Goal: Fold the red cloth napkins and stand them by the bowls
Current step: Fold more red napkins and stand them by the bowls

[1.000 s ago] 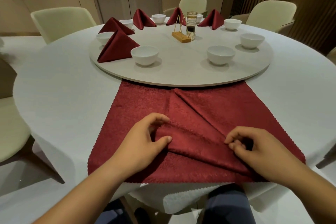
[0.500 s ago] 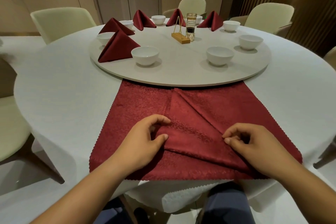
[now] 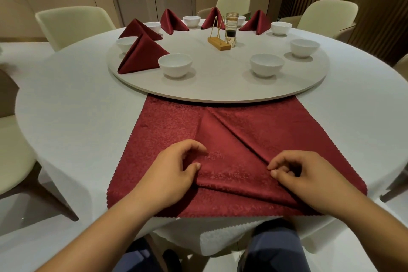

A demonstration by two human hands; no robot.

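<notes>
A large red cloth napkin lies spread on the white tablecloth in front of me, its far edge tucked under the turntable. A triangular fold rises along its middle. My left hand pinches the fold's left lower corner between thumb and fingers. My right hand pinches the fold's right lower corner. Several folded red napkins stand by white bowls on the turntable, the nearest folded napkin beside a near left bowl. The near right bowl has no napkin beside it.
The round grey turntable carries several white bowls, a wooden stand and a glass jar near its centre. Cream chairs ring the round table. My knees show below the table edge.
Both hands have drawn the fold's lower corners slightly toward me and flattened it; the triangular pleat now lies smoother and tauter.
</notes>
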